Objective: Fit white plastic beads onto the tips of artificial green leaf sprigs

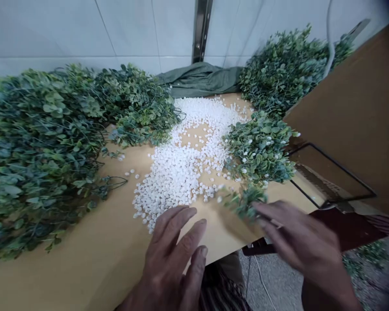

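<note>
My right hand (294,235) is closed on a sprig of artificial greenery (246,201) near the table's front right edge; hand and sprig are blurred by motion. My left hand (173,255) hovers at the front edge with its fingers apart and nothing between them. Just beyond its fingertips lies a heap of small white beads (171,179), which stretches back across the table. To the right of the heap is a bunch of green sprigs (262,149) with white beads among the leaves.
A large pile of greenery (42,142) covers the table's left side. Another pile (285,65) stands at the back right. A dark green cloth (201,80) lies against the tiled wall. On the right are a cardboard box (353,112) and a black metal frame (343,172).
</note>
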`<state>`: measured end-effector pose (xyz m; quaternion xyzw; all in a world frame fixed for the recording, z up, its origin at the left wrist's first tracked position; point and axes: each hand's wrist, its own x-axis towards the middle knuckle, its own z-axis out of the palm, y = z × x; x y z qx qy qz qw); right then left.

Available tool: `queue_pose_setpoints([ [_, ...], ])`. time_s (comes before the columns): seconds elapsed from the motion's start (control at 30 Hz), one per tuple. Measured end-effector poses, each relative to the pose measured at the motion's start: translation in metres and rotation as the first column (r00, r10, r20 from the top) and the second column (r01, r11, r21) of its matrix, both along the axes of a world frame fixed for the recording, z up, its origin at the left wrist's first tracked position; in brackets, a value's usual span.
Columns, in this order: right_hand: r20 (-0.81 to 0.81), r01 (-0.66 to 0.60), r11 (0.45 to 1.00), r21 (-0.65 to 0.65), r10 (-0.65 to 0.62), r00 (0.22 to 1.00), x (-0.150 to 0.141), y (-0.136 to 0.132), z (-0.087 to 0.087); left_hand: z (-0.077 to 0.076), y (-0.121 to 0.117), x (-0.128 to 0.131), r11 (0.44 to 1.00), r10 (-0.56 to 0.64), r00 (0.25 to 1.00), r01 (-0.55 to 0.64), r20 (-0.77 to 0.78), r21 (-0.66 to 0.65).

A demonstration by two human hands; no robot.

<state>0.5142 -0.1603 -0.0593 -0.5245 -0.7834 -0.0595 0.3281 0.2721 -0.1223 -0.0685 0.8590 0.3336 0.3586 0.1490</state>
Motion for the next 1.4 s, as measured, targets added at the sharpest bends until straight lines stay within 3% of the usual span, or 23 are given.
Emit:
queue_pose_setpoints([
  [0.07, 0.013, 0.193, 0.952, 0.236, -0.202, 0.979, 0.026, 0.022, 0.014, -0.002, 0.005, -0.005, 0.998, -0.011, 0.997, 0.015, -0.072, 0.060],
  [0.1, 0.008, 0.295, 0.877, 0.380, -0.322, 0.947, 0.040, 0.035, 0.019, -0.003, 0.008, -0.006, 0.996, -0.032, 0.989, 0.044, -0.143, 0.081],
  [0.13, 0.103, 0.306, 0.860, 0.410, -0.377, 0.921, 0.053, 0.047, 0.024, -0.004, 0.011, -0.006, 0.992, -0.056, 0.973, 0.079, -0.224, 0.094],
  [0.2, 0.276, 0.419, 0.845, 0.331, -0.512, 0.814, 0.074, 0.068, 0.028, -0.003, 0.016, -0.003, 0.985, -0.090, 0.924, 0.137, -0.371, 0.103],
  [0.3, 0.320, 0.456, 0.834, 0.311, -0.544, 0.776, 0.084, 0.082, 0.025, 0.002, 0.027, 0.011, 0.956, -0.164, 0.857, 0.260, -0.488, 0.134],
  [0.4, 0.231, 0.358, 0.826, 0.436, -0.487, 0.842, 0.068, 0.079, 0.018, 0.000, 0.048, 0.039, 0.871, -0.289, 0.786, 0.453, -0.547, 0.190],
  [0.47, 0.182, 0.272, 0.839, 0.470, -0.394, 0.901, 0.052, 0.075, 0.014, -0.010, 0.067, 0.063, 0.855, -0.292, 0.795, 0.466, -0.532, 0.228],
  [0.57, 0.235, 0.124, 0.910, 0.396, -0.231, 0.944, 0.033, 0.069, 0.007, -0.026, 0.093, 0.089, 0.808, -0.383, 0.746, 0.557, -0.545, 0.195],
  [0.67, 0.295, 0.061, 0.946, 0.317, -0.159, 0.942, 0.027, 0.069, -0.004, -0.032, 0.112, 0.093, 0.800, -0.365, 0.731, 0.563, -0.577, 0.208],
  [0.87, 0.365, 0.059, 0.959, 0.276, -0.161, 0.917, 0.035, 0.076, -0.023, -0.018, 0.127, 0.052, 0.857, -0.189, 0.735, 0.447, -0.651, 0.256],
  [1.03, 0.398, 0.060, 0.956, 0.286, -0.175, 0.900, 0.024, 0.081, -0.011, -0.012, 0.130, 0.025, 0.901, -0.137, 0.748, 0.366, -0.650, 0.231],
  [1.13, 0.444, 0.027, 0.966, 0.258, -0.143, 0.885, 0.003, 0.096, 0.005, -0.005, 0.128, 0.018, 0.917, -0.136, 0.768, 0.336, -0.625, 0.213],
  [1.23, 0.623, 0.095, 0.994, 0.044, -0.102, 0.776, -0.017, 0.125, 0.015, 0.008, 0.115, 0.008, 0.919, -0.129, 0.785, 0.324, -0.606, 0.225],
  [1.33, 0.766, 0.259, 0.947, -0.192, -0.021, 0.643, -0.031, 0.154, 0.015, 0.024, 0.090, -0.012, 0.909, -0.151, 0.792, 0.346, -0.592, 0.231],
  [1.4, 0.788, 0.332, 0.902, -0.274, 0.013, 0.616, -0.039, 0.167, 0.012, 0.033, 0.069, -0.029, 0.906, -0.184, 0.794, 0.366, -0.580, 0.214],
])
